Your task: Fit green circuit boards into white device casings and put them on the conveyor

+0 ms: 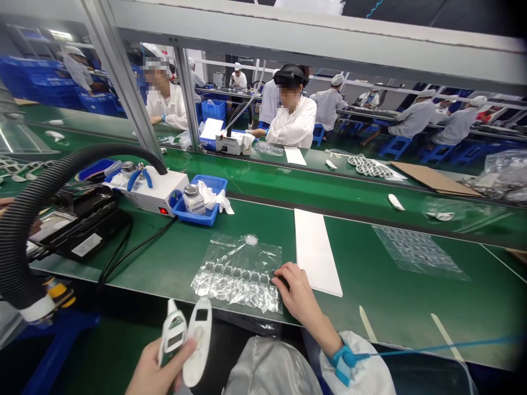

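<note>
My left hand grips a white ear thermometer with a small grey display and a pointed probe tip. Beside it, in the same hand, is a white oval shell with a dark rectangular window. My right hand rests at the right edge of a clear plastic sheet on the bench. Its thumb and index finger come together there; what lies between them is too small to make out. Rows of small square clear pieces lie on that sheet. A blue strap circles my right wrist.
A white paper sheet lies right of my hand, and another clear sheet of small pieces lies farther right. A blue tray holds a bottle and tissues. At left stand a white box and a black hose. Co-workers sit beyond.
</note>
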`<action>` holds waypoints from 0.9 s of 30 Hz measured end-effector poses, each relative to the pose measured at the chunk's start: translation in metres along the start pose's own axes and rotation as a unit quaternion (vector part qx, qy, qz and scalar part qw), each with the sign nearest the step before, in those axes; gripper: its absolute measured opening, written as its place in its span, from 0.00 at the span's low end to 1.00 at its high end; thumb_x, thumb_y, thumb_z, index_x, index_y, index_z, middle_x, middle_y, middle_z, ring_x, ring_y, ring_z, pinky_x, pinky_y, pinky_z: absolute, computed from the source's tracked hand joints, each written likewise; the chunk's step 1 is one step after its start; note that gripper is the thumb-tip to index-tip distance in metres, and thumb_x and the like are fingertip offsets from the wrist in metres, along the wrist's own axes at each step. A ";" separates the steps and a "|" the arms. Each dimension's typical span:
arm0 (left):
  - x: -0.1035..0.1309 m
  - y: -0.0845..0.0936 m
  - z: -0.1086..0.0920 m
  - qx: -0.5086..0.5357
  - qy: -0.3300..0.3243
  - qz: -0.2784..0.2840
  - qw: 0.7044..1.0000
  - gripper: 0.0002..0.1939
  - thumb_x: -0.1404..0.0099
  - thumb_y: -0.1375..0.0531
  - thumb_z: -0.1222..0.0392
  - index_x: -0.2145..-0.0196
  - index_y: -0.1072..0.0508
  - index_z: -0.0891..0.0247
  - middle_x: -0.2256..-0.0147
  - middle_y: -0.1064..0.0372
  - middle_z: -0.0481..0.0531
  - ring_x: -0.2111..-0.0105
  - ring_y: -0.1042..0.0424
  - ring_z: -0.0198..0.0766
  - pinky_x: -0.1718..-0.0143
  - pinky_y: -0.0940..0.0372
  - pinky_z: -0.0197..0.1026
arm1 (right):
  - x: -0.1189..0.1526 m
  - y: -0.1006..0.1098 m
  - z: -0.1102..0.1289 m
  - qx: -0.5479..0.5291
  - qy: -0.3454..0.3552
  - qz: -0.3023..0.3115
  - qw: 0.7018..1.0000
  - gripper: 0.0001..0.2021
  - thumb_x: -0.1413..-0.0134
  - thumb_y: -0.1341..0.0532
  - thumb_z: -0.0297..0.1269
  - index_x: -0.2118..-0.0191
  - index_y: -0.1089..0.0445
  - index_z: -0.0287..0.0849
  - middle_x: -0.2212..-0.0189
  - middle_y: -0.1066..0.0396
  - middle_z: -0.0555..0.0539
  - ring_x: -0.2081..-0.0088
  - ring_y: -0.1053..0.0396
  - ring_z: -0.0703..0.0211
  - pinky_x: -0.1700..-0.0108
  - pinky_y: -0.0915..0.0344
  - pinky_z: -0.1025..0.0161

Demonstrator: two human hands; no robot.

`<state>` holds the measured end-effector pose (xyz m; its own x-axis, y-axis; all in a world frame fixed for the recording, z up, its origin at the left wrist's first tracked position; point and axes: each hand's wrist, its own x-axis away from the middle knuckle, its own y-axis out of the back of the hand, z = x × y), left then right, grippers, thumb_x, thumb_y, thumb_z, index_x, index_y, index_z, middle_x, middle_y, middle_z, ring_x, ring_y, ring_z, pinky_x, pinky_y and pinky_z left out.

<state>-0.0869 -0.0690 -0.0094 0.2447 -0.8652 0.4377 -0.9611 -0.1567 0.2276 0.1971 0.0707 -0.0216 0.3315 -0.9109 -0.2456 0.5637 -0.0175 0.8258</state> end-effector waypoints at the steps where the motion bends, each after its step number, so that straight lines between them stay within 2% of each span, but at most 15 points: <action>1: -0.002 -0.012 -0.005 0.017 -0.006 0.005 1.000 0.26 0.48 0.38 0.37 0.87 0.38 0.59 0.90 0.43 0.46 0.85 0.40 0.37 0.78 0.43 0.39 | -0.001 -0.003 0.000 0.001 -0.007 0.001 1.000 0.03 0.39 0.44 0.30 0.64 0.34 0.42 0.66 0.34 0.47 0.62 0.37 0.53 0.60 0.44 0.56; 5: -0.016 -0.054 -0.025 0.096 0.008 0.051 0.994 0.23 0.46 0.37 0.40 0.82 0.38 0.60 0.88 0.43 0.43 0.85 0.43 0.33 0.79 0.46 0.37 | 0.006 -0.007 0.004 -0.053 -0.045 -0.023 0.997 0.07 0.38 0.46 0.29 0.68 0.36 0.42 0.68 0.35 0.49 0.63 0.37 0.55 0.60 0.45 0.58; 9: -0.025 -0.076 -0.036 0.132 0.010 0.067 0.989 0.21 0.48 0.35 0.43 0.79 0.36 0.62 0.86 0.45 0.41 0.84 0.47 0.31 0.81 0.48 0.35 | 0.011 -0.001 0.006 -0.103 -0.048 -0.060 0.992 0.08 0.37 0.47 0.32 0.70 0.37 0.42 0.69 0.35 0.49 0.65 0.38 0.57 0.60 0.47 0.58; 11: -0.027 -0.081 -0.038 0.131 0.013 0.071 0.989 0.20 0.48 0.35 0.45 0.79 0.36 0.62 0.86 0.47 0.40 0.84 0.49 0.29 0.82 0.50 0.34 | 0.010 0.007 0.012 -0.132 -0.059 -0.094 0.985 0.08 0.37 0.46 0.34 0.69 0.38 0.43 0.70 0.36 0.50 0.66 0.39 0.57 0.60 0.47 0.59; 13: -0.029 -0.085 -0.037 0.130 0.014 0.068 0.989 0.18 0.48 0.34 0.47 0.79 0.35 0.63 0.86 0.48 0.39 0.84 0.50 0.28 0.83 0.52 0.33 | 0.008 0.015 0.023 -0.176 -0.071 -0.101 0.977 0.08 0.37 0.46 0.36 0.69 0.38 0.43 0.70 0.36 0.50 0.67 0.39 0.58 0.61 0.46 0.60; 16: -0.031 -0.088 -0.036 0.131 0.011 0.060 0.990 0.15 0.49 0.34 0.51 0.78 0.32 0.64 0.84 0.48 0.40 0.83 0.52 0.27 0.83 0.54 0.33 | 0.002 0.022 0.047 -0.212 -0.050 -0.030 0.975 0.09 0.36 0.47 0.36 0.70 0.38 0.43 0.70 0.37 0.51 0.66 0.39 0.59 0.61 0.47 0.61; 19: -0.031 -0.089 -0.036 0.132 0.002 0.059 0.989 0.14 0.48 0.33 0.52 0.76 0.30 0.66 0.83 0.47 0.40 0.82 0.53 0.28 0.83 0.54 0.32 | -0.003 0.020 0.066 -0.181 -0.021 0.032 0.983 0.09 0.35 0.48 0.34 0.70 0.39 0.43 0.70 0.37 0.52 0.66 0.39 0.60 0.60 0.49 0.61; 27: -0.027 -0.086 -0.039 0.133 -0.019 0.056 0.989 0.12 0.46 0.34 0.53 0.75 0.27 0.66 0.81 0.40 0.44 0.79 0.47 0.30 0.78 0.48 0.33 | -0.005 0.010 0.070 -0.150 -0.021 0.050 0.987 0.09 0.35 0.48 0.33 0.69 0.39 0.42 0.70 0.37 0.52 0.66 0.40 0.60 0.60 0.50 0.61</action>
<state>-0.0057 -0.0134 -0.0065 0.1349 -0.9008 0.4128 -0.9829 -0.1744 -0.0595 0.1485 0.0464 0.0236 0.3688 -0.9184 -0.1431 0.7300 0.1909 0.6562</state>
